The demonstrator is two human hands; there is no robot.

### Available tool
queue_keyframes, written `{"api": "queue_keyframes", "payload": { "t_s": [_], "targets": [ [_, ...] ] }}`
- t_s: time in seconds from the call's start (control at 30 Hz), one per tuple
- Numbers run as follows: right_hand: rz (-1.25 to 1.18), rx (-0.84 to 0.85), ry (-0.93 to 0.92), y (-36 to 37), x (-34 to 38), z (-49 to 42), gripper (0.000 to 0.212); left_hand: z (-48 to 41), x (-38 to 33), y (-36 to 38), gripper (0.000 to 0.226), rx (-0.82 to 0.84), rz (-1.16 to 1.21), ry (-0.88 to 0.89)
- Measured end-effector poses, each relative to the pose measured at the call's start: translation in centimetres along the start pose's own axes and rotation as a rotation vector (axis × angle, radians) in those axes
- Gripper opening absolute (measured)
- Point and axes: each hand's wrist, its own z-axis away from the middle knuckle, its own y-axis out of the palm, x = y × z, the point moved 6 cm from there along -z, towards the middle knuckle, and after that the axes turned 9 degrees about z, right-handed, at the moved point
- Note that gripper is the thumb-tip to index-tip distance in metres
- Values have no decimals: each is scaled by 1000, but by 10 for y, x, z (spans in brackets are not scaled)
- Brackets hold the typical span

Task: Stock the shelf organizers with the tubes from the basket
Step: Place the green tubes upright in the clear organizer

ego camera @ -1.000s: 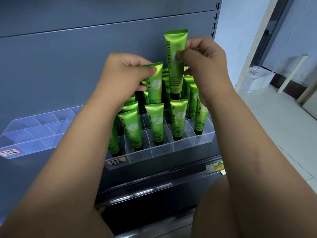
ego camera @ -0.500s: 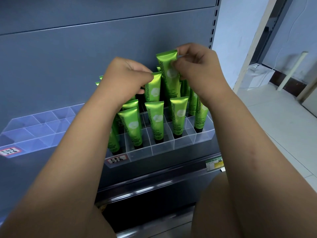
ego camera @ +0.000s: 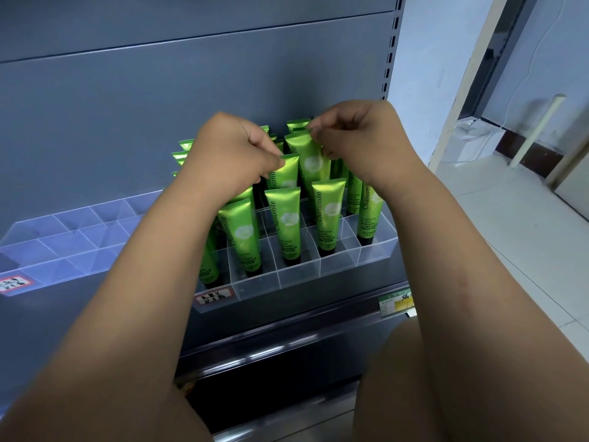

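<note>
While second ago right hand held tube high above clear organizer, I now see that tube lowered among back rows of clear organizer, cap end hidden behind front tubes. Right hand pinches its top seam. Left hand pinches top of second tube just left of it, also sunk in. I judge both nearly seated, release next. Clear organizer looks almost full. Empty organizer sits left of it, likely next to fill. Basket not in view.
</note>
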Motion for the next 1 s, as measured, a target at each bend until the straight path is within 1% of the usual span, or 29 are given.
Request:
{"api": "queue_keyframes", "payload": {
  "t_s": [0.17,0.47,0.73,1.0],
  "targets": [
    [117,25,-10,0,-2,1,9,0,5,1,11,27,-28,-29],
    [367,91,-73,0,6,2,18,1,5,4,11,53,-107,-25],
    [491,132,-93,3,7,5,22,2,6,7,15,48,-203,2],
    [509,127,-61,1,1,3,25,1,4,6,12,61,-234,34]
  ]
}}
